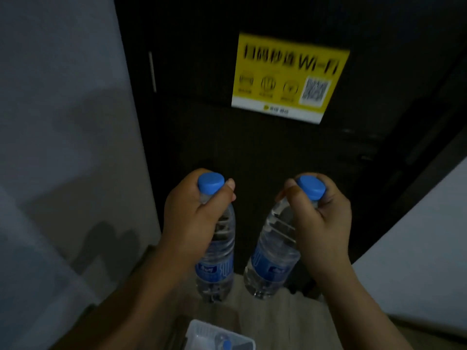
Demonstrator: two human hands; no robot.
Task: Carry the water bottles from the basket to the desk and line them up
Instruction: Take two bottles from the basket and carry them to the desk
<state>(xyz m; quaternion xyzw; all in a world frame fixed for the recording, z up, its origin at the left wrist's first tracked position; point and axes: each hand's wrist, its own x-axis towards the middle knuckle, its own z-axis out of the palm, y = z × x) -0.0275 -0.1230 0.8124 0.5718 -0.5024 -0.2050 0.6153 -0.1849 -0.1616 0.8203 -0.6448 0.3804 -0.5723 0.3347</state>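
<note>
My left hand (192,218) grips the neck of a clear water bottle (217,263) with a blue cap and blue label. Around the neck of a second, matching bottle (273,258) my right hand (323,218) is curled. Both bottles hang upright in the air, side by side and apart, in front of a dark cabinet front. Down at the bottom edge stands a white basket (199,332), and the blue cap of another bottle (226,344) shows inside it. No desk top is in view.
A dark cabinet door (252,147) with a yellow Wi-Fi sticker (290,77) fills the middle. A pale wall (63,122) runs along the left. A white surface (417,248) lies at the right. Wood-look floor (278,319) shows below the bottles.
</note>
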